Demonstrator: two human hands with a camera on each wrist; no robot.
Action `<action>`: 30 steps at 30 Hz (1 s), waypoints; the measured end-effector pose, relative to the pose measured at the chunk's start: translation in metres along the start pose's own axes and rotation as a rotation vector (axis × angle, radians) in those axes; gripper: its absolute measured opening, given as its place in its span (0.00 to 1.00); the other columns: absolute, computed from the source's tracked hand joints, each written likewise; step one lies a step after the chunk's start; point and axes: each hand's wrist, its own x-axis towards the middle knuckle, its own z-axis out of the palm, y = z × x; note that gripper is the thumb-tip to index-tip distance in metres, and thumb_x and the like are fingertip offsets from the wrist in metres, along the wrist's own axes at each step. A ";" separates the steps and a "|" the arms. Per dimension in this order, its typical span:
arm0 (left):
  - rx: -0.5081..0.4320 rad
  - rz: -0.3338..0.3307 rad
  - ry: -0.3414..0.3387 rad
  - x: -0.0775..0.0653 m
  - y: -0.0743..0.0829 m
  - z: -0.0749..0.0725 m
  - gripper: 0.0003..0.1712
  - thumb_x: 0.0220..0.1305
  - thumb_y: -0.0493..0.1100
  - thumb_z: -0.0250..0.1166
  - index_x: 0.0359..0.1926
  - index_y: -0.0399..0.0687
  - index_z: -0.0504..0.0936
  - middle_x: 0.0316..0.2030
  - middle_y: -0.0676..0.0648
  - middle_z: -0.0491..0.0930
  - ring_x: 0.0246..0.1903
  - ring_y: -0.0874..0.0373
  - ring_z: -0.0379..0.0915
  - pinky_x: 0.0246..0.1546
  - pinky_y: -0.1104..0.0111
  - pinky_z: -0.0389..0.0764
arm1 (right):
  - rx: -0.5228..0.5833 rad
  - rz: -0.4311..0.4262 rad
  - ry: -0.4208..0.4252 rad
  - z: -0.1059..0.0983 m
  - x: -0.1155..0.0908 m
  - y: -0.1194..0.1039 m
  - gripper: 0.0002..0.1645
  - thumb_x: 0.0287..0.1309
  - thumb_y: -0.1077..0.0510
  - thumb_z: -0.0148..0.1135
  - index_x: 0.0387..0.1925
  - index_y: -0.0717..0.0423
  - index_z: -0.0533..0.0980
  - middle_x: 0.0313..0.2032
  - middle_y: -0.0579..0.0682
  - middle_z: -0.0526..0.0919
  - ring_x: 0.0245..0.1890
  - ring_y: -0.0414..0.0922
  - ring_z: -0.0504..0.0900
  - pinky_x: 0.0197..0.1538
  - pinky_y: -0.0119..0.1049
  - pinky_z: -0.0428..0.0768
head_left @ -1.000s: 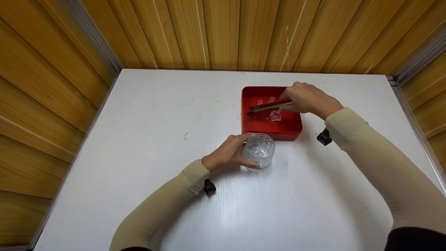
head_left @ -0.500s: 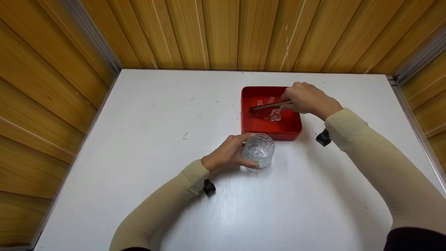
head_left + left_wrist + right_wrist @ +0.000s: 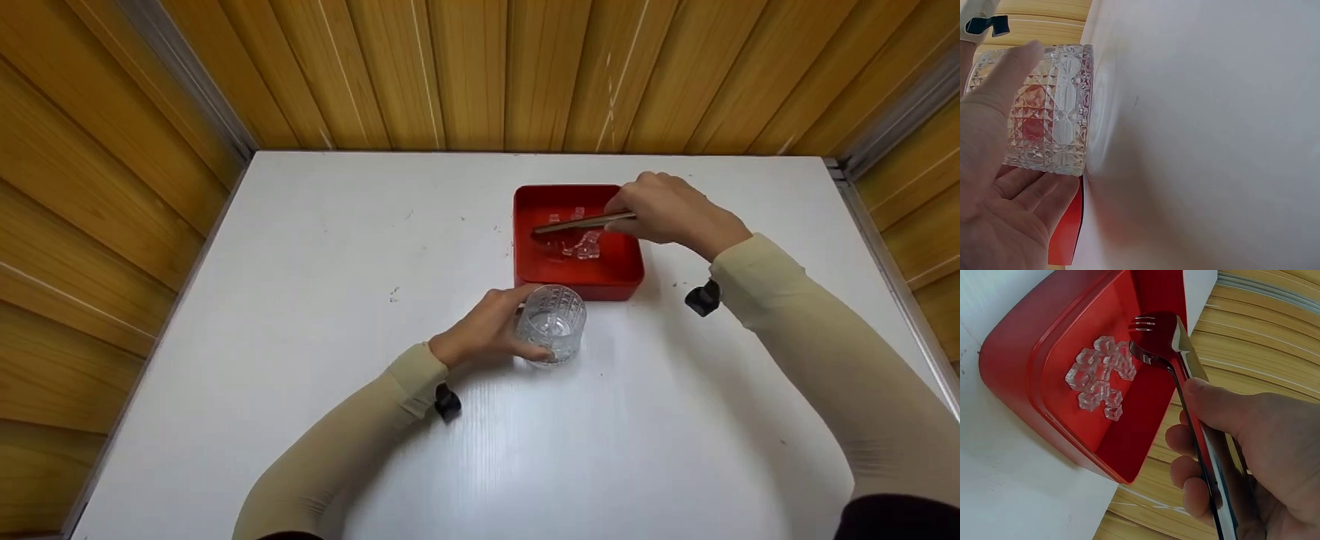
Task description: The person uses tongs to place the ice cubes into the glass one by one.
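My left hand (image 3: 487, 330) grips a clear cut-glass tumbler (image 3: 564, 341), thumb on the near side and fingers behind it. The tumbler (image 3: 1053, 112) stands upright on the table, and no cubes can be made out inside. In my right hand (image 3: 671, 212) are metal serving tongs (image 3: 577, 224), one end forked and the other spoon-shaped. Their tips hang over a red square box (image 3: 615, 291), close together, with nothing visible between them. Several clear ice-like cubes (image 3: 1098, 371) lie clustered on the box floor; in the head view the tongs partly hide them.
The white table (image 3: 337, 247) carries the box just behind the tumbler. Wood-patterned panels (image 3: 465, 75) rise at the back and sides. Small dark specks mark the tabletop. A black wrist strap piece (image 3: 703, 298) hangs below the right sleeve.
The tongs' arms, spread apart a second ago, have come together, and their tips sit slightly higher. The left hand and tumbler hold still; the head view shifts a little.
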 end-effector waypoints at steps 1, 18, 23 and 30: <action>0.006 -0.003 0.001 0.000 0.000 0.000 0.49 0.45 0.54 0.86 0.67 0.47 0.75 0.55 0.50 0.84 0.53 0.60 0.79 0.57 0.73 0.77 | -0.009 -0.005 0.009 -0.001 -0.002 0.000 0.09 0.63 0.58 0.72 0.43 0.57 0.88 0.27 0.49 0.87 0.27 0.47 0.77 0.31 0.40 0.79; -0.028 -0.029 -0.011 -0.005 0.000 0.000 0.53 0.44 0.57 0.85 0.70 0.51 0.72 0.59 0.52 0.82 0.58 0.61 0.78 0.60 0.71 0.76 | 0.044 0.019 0.102 -0.006 -0.042 -0.001 0.15 0.62 0.60 0.72 0.50 0.54 0.88 0.35 0.50 0.90 0.24 0.46 0.74 0.28 0.39 0.72; -0.034 -0.023 -0.010 -0.005 0.002 0.000 0.53 0.48 0.58 0.84 0.72 0.52 0.70 0.60 0.52 0.81 0.58 0.61 0.77 0.62 0.70 0.75 | 0.040 0.002 0.142 -0.010 -0.053 -0.003 0.14 0.61 0.61 0.73 0.49 0.54 0.88 0.32 0.49 0.89 0.23 0.44 0.74 0.27 0.38 0.73; -0.034 -0.017 -0.008 -0.004 0.003 0.000 0.50 0.49 0.58 0.82 0.71 0.51 0.71 0.60 0.52 0.81 0.57 0.61 0.77 0.62 0.70 0.74 | 0.000 -0.077 0.219 -0.012 -0.065 -0.008 0.11 0.59 0.62 0.74 0.45 0.55 0.88 0.30 0.48 0.89 0.22 0.42 0.75 0.26 0.37 0.73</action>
